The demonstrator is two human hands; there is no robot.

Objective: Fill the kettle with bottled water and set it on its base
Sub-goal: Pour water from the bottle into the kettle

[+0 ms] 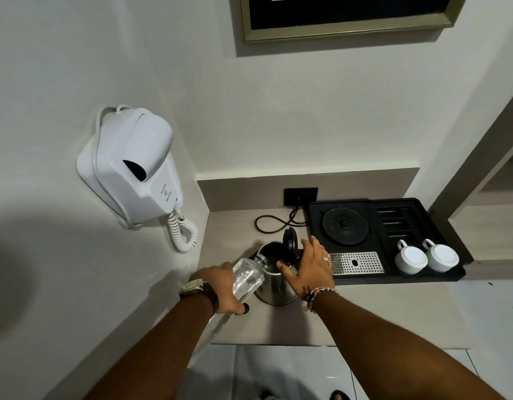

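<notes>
While the clear plastic water bottle [247,277] is tilting neck-first over the open mouth of the steel kettle [274,280], the person's left hand [220,287] is wrapping around the bottle's lower half, its grip closed firmly on the plastic, a brown-strapped wristwatch [198,288] showing on that wrist. The bottle's neck is sitting right at the kettle's rim on the left side, so the bottle is lying between the left grip and the kettle opening, slanting up and to the right from the palm. The right hand [307,269] is resting on the kettle's right side at the black handle, fingers curled over it and clamped there, with the thumb against the steel wall; a ring and a beaded bracelet [318,295] are showing on that hand and wrist. The kettle's black hinged lid [290,242] is standing upright, just behind the right fingertips. The kettle is standing on the pale grey desk [365,307], just left of the black plastic tray [422,217] and apart from its round black base [345,225], which is sitting in the tray's rear left. Two white ceramic cups [425,256] are lying upside down side by side at the tray's front right, beside a perforated metal drip grille [357,262]. A white wall-mounted hair dryer [134,166] is hanging on the left wall.
</notes>
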